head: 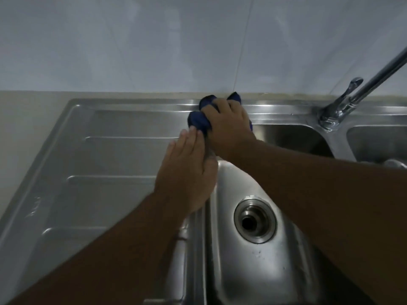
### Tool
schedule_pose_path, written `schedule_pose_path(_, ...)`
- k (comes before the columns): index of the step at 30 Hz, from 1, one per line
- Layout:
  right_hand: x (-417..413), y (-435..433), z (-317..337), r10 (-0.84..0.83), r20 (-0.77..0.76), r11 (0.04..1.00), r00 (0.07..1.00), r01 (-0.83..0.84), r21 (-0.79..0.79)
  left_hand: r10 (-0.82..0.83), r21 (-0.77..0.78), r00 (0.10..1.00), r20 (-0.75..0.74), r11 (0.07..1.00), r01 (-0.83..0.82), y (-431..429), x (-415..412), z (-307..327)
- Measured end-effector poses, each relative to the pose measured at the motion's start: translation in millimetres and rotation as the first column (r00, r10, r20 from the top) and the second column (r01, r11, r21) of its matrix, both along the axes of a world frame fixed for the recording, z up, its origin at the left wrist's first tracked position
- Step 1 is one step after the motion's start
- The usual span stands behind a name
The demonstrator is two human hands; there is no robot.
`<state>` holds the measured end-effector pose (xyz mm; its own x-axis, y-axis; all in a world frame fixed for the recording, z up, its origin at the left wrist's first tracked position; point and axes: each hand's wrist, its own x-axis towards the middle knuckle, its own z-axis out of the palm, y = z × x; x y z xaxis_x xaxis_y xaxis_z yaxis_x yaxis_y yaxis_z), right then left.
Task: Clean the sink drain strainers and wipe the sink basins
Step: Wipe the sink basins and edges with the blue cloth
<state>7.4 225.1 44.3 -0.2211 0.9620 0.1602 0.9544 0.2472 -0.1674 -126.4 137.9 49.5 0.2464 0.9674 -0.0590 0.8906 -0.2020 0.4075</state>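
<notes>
Sink basins of stainless steel fill the lower and right parts of the frame, the nearer basin (231, 249) showing an open drain (255, 221) with a metal ring around a dark hole, at lower centre. A second basin (378, 142) sits at the right edge, past the chrome faucet (339, 106), whose spout runs up and out of the upper right corner.

A person's right hand (226, 126), just above centre, is closed over a bunched dark blue cloth (199, 121), pressing it on the steel ledge at the back corner of the nearer basin, where the ribbed drainboard (99, 161) meets the rim. Folds of the cloth stick out beyond the fingers toward the wall and to the left.

The left hand (187, 172) lies just below and left of the right one, palm down, fingers together and extended flat along the drainboard's edge beside the basin, gripping nothing; its fingertips reach the cloth and touch the right hand.

Both bare forearms enter from the bottom corners of the frame. A pale bench (26, 119) borders the sink at left, and a white tiled wall (154, 40) fills the upper half.
</notes>
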Motion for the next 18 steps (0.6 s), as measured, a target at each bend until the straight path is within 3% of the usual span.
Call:
schedule_pose_path(4,47.1,-6.8,-5.0,0.04,0.015,0.998,0.999,-0.04,0.039,-0.047,0.05,0.978,-0.206,0.997,0.058,6.9,5.9,-12.9)
schedule_pose_path(9,144.2,-36.3,-14.3,-0.214,0.025,0.971,0.977,0.21,0.111,-0.047,0.052,0.973,-0.227,0.997,0.06,7.4,8.2,-10.9)
schedule_pose_path(13,161.7,-69.7,-64.3,-0.185,0.15,0.976,0.971,0.164,0.147,-0.034,0.051,0.97,-0.242,0.998,0.048,7.9,10.3,-10.5)
schedule_pose_path(16,153.2,-88.4,-117.6,-0.175,0.161,0.981,0.971,0.187,-0.057,-0.039,0.055,0.967,-0.253,0.997,0.054,8.8,8.6,-13.7)
schedule_pose_path(18,133.2,-88.9,-143.9,-0.342,0.054,0.926,0.938,0.346,-0.154,-0.04,0.076,0.966,-0.257,0.995,0.061,9.6,7.0,-17.9)
